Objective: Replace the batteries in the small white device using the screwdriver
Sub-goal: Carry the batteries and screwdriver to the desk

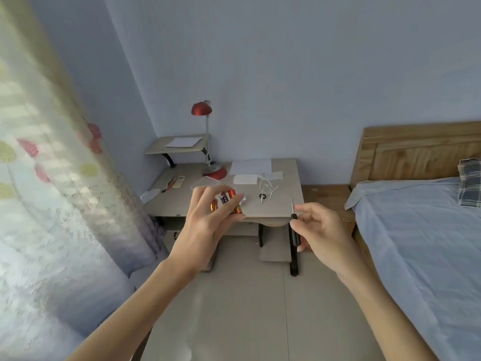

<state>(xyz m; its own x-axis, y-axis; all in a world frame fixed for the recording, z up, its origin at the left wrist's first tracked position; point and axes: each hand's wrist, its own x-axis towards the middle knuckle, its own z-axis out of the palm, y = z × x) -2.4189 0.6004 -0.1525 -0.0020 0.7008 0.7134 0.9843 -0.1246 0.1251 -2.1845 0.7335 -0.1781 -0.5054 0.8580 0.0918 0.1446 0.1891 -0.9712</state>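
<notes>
Hovering before the pale wooden desk (283, 204), both hands are seen raised above the floor. A cluster of cylindrical batteries with orange-gold ends and a white-and-blue label (226, 203) is clasped in the left hand (205, 220), its grip curled round them with the thumb beneath and the fingers above. A small screwdriver with a black handle and a thin metal shaft (294, 225) is held almost upright in the right hand (322, 230), tip upward, the grip narrow and pinched on the handle. A small whitish thing (244, 198) is seen just beyond the left fingertips, near the desk's front edge; whether it is the white device cannot be told. Farther back on the desk are laid a flat white box (244, 179), a coiled white cable (268, 187) beside a small black ring (262, 196), and a white sheet of paper (251, 165). A red-shaded desk lamp (201, 109) is stood at the back left. A bed with a pale blue sheet (416, 230) is set to the right.
</notes>
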